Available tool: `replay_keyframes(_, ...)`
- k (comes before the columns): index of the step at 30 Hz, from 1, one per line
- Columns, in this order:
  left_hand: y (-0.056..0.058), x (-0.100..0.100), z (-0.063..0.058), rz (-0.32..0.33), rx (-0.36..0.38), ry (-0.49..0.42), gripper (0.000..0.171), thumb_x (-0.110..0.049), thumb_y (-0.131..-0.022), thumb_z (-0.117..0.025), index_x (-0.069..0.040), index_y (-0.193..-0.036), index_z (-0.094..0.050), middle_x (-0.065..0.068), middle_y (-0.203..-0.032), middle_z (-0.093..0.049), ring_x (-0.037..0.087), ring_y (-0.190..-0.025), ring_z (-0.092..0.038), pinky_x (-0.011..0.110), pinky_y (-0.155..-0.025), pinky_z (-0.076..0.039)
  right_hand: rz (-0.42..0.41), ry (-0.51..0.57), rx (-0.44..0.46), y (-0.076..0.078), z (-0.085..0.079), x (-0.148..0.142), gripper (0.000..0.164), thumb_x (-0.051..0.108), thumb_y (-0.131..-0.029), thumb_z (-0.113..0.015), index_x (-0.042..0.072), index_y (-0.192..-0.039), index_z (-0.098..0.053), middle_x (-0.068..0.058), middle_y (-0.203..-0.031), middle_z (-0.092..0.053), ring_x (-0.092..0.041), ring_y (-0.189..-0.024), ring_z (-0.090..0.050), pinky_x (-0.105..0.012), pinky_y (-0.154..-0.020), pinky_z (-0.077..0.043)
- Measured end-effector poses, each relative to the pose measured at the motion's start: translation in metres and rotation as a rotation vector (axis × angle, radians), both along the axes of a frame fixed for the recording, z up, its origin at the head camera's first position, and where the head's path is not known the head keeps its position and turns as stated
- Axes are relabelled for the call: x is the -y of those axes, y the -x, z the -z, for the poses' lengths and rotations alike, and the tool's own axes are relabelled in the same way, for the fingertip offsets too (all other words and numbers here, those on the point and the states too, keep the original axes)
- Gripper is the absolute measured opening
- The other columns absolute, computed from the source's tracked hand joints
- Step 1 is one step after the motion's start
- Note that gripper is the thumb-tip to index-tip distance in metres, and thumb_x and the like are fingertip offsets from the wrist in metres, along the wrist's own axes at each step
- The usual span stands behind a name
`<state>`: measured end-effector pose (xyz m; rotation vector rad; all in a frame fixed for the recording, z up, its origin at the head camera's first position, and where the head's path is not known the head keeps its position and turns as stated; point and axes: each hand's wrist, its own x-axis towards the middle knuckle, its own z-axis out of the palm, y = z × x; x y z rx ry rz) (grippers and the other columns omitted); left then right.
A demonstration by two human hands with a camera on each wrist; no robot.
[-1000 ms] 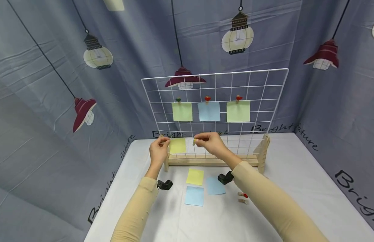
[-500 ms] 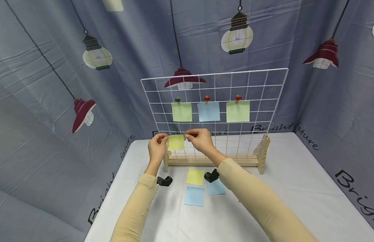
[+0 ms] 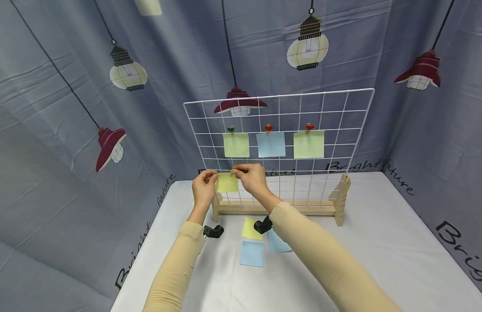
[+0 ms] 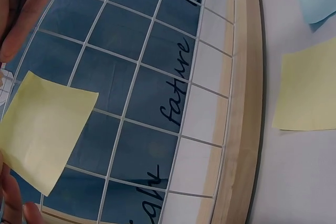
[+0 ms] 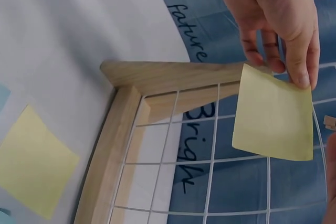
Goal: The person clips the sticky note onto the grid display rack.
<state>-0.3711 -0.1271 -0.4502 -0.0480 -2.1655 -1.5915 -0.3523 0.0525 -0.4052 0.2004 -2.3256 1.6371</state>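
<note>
My left hand [image 3: 203, 189] pinches a yellow sticky note [image 3: 227, 183] by its left edge, in front of the lower left of a white wire grid [image 3: 279, 104]. In the right wrist view the note [image 5: 273, 119] hangs flat from thumb and forefinger. Between the fingertips of my right hand [image 3: 253, 178] is a small wooden clothespin [image 5: 329, 123], right at the note's top right corner. Above them, a green note [image 3: 236, 145], a blue note [image 3: 271, 144] and another green note [image 3: 309, 144] hang from heart-topped clothespins.
The grid stands in a wooden base [image 3: 280, 209] on a white-covered table [image 3: 366, 260]. Before it lie a yellow note [image 3: 251, 229] and two blue notes, one [image 3: 252, 254] in front and one [image 3: 278, 241] partly behind my right sleeve. A printed curtain [image 3: 167, 108] surrounds the table.
My right hand has moved left with the clothespin, up to the held note's top right corner. My left hand has raised the note slightly. My right sleeve now covers the clothespins lying on the table.
</note>
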Motion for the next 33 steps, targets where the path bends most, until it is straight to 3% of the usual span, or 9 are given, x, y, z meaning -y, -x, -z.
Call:
replay_keyframes(6, 0.002, 0.001, -0.002, 0.014, -0.022, -0.012, 0.009, -0.016, -0.098, -0.072, -0.009, -0.102, -0.077, 0.011, -0.105, -0.075, 0.022, -0.095, -0.065, 0.03, -0.084, -0.05, 0.045, -0.011, -0.031, 0.003, -0.005, 0.007, 0.013, 0.015, -0.094, -0.077, 0.011, -0.105, -0.083, -0.006, -0.092, -0.081, -0.016, -0.077, -0.075, -0.02, -0.059, -0.051)
replay_keyframes(17, 0.006, -0.001, -0.007, 0.027, -0.019, -0.025, 0.008, -0.015, -0.099, -0.071, -0.01, -0.102, -0.077, 0.009, -0.103, -0.075, 0.017, -0.091, -0.065, 0.024, -0.079, -0.05, 0.048, 0.073, -0.054, 0.008, -0.009, 0.016, 0.013, 0.008, -0.093, -0.076, 0.002, -0.103, -0.082, -0.014, -0.096, -0.08, -0.022, -0.079, -0.077, -0.023, -0.066, -0.06)
replay_keyframes(33, 0.008, 0.0, -0.003, 0.01, -0.012, -0.045, 0.008, -0.015, -0.097, -0.073, -0.01, -0.1, -0.078, 0.009, -0.1, -0.077, 0.015, -0.09, -0.066, 0.021, -0.079, -0.051, 0.079, -0.087, -0.094, 0.01, -0.004, 0.027, 0.012, 0.007, -0.094, -0.074, 0.005, -0.103, -0.083, -0.012, -0.099, -0.08, -0.021, -0.08, -0.078, -0.021, -0.062, -0.058)
